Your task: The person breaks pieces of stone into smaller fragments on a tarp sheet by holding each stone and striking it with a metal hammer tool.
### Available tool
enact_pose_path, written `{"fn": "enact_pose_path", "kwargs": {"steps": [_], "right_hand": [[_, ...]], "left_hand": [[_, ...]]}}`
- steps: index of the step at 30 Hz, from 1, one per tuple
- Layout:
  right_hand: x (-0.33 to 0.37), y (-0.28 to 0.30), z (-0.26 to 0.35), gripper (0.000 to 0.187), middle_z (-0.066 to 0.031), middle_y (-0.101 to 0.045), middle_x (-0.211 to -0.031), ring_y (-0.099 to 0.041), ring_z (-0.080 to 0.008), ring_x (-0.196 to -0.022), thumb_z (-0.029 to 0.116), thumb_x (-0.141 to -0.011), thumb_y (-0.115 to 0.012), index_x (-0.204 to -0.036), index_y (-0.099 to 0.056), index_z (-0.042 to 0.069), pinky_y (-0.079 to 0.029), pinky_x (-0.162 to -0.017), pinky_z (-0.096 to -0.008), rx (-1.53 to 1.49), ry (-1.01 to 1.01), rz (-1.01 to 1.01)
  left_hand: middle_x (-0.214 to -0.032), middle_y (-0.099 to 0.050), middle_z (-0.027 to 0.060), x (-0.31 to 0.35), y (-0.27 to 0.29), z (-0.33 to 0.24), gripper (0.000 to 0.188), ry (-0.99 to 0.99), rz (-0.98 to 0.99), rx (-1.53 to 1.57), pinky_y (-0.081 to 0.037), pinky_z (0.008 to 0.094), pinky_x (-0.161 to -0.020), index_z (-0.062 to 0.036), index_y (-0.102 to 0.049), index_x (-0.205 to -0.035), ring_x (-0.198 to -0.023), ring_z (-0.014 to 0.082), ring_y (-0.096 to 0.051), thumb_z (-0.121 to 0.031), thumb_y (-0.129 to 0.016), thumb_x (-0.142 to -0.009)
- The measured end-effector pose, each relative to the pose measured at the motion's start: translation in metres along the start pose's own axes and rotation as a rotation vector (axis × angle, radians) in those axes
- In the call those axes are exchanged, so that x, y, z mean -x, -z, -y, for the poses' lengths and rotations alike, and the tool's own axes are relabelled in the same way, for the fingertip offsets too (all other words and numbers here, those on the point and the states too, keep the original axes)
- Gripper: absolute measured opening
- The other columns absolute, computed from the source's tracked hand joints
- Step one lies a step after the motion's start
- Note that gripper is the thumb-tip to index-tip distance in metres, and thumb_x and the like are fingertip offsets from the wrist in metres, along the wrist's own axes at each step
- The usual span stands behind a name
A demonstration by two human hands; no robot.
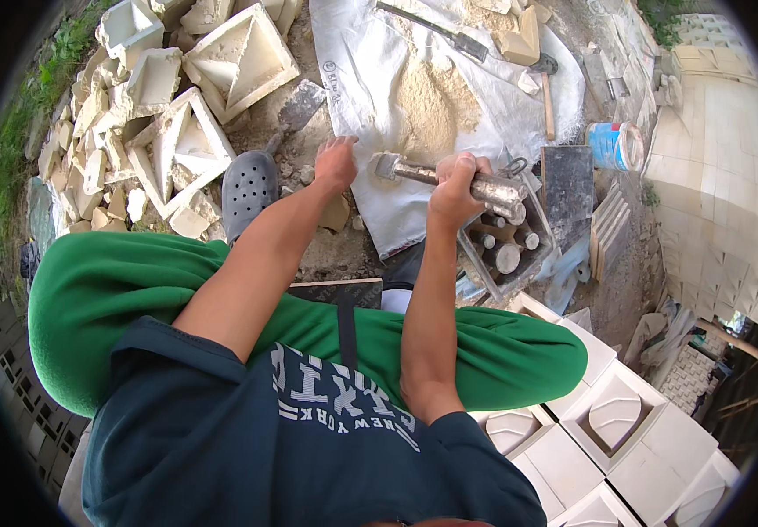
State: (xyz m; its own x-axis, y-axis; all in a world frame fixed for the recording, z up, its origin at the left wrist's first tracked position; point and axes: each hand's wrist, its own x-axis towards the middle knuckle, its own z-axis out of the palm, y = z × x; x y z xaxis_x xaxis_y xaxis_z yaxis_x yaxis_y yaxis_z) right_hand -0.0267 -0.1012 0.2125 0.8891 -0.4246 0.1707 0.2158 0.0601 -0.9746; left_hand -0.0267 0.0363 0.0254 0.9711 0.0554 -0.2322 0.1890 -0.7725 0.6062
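Note:
My right hand is wrapped round a metal bar tool with a flat, chisel-like blade at its left end and a thick, dusty shaft to the right. Just beneath it stands a grey box with several round-ended cylinders inside. My left hand hovers over the left edge of a white sheet, fingers loosely extended and nothing visible in them. Pale powder lies heaped on that sheet, ahead of both hands. A trowel rests on the ground beyond my left hand.
Broken cream moulded blocks pile up at left. A hammer, a long dark tool and a block chunk lie on the sheet's far side. To the right are a dark board, a bucket and moulded blocks.

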Motion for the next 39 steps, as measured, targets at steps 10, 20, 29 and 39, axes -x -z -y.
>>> {"fn": "enact_pose_path", "kwargs": {"steps": [10, 20, 29, 39], "right_hand": [[-0.006, -0.007, 0.098, 0.026, 0.0026, -0.025, -0.044, -0.022, -0.0068, -0.037, 0.007, -0.081, -0.044, -0.061, -0.028, 0.011, -0.022, -0.038, -0.0242, -0.134, 0.143, 0.042], [-0.006, 0.007, 0.018, 0.022, -0.0015, -0.043, -0.049, -0.039, -0.0087, -0.044, 0.005, -0.080, -0.048, -0.060, -0.038, 0.006, -0.030, -0.043, -0.0237, -0.117, -0.028, 0.017], [-0.010, 0.005, 0.040, 0.024, -0.0005, -0.038, -0.048, -0.034, -0.0087, -0.043, 0.005, -0.080, -0.046, -0.058, -0.036, 0.006, -0.029, -0.042, -0.0241, -0.091, 0.103, -0.114], [-0.011, 0.023, 0.038, 0.024, 0.0002, -0.037, -0.047, -0.031, -0.0083, -0.040, 0.006, -0.078, -0.047, -0.058, -0.035, 0.008, -0.027, -0.039, -0.0248, -0.152, 0.027, -0.114]], "left_hand": [[-0.117, -0.054, 0.0107, 0.013, -0.012, 0.001, 0.038, -0.013, -0.038, -0.051, -0.033, 0.0398, -0.099, -0.0101, -0.054, -0.115, -0.116, 0.0268, -0.044, -0.009, -0.053, -0.077], [-0.110, -0.056, 0.0176, 0.007, -0.033, -0.008, 0.034, -0.096, 0.154, 0.076, -0.043, 0.0415, -0.087, -0.0068, -0.055, -0.112, -0.101, 0.0345, -0.054, -0.017, -0.057, -0.080], [-0.102, -0.060, 0.0208, 0.006, -0.042, -0.014, 0.030, 0.077, 0.075, 0.245, -0.044, 0.0406, -0.085, -0.0045, -0.057, -0.109, -0.097, 0.0356, -0.057, -0.016, -0.056, -0.081], [-0.113, -0.054, 0.0206, 0.006, -0.044, -0.014, 0.055, 0.067, 0.141, 0.169, -0.044, 0.0401, -0.088, -0.0077, -0.045, -0.124, -0.102, 0.0350, -0.054, -0.022, -0.066, -0.076]]}}
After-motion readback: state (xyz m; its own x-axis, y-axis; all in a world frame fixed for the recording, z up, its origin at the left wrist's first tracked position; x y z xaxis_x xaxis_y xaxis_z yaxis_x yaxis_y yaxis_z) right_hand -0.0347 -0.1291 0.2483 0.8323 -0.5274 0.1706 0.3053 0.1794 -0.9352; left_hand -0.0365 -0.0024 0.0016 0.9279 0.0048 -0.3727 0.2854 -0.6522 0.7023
